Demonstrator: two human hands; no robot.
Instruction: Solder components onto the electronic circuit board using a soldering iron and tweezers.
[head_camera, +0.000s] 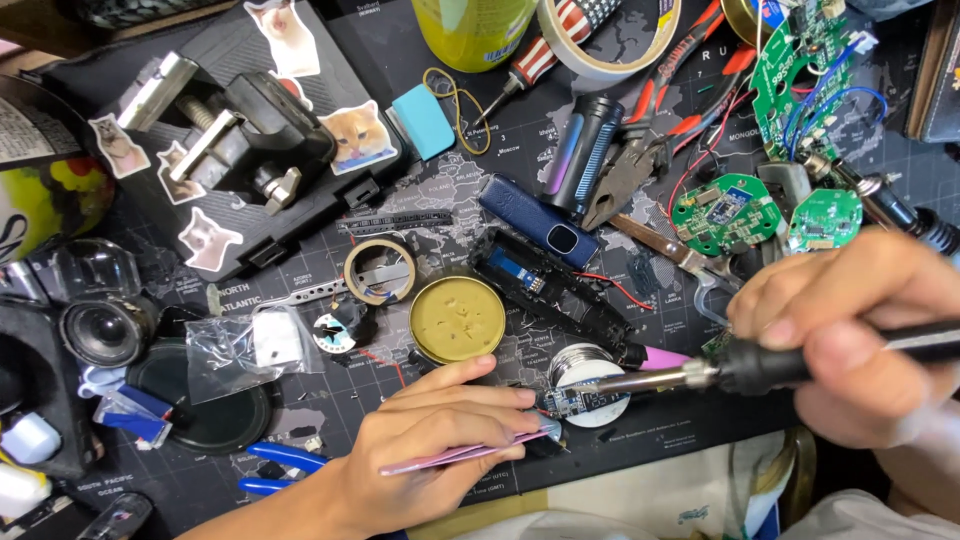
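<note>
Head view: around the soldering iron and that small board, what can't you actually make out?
- Iron tip: its contact with the small circuit board is too small to tell.
- Left hand: what its fingers pinch besides pink tweezers is hidden.
- Soldering iron: the right hand covers its grip; the frame edge cuts its rear.

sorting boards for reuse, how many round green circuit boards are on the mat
3. One round green board lies right of the pliers, a second sits just right of it, and a larger one with blue wires lies at the top right. Clutter may hide more.
</note>
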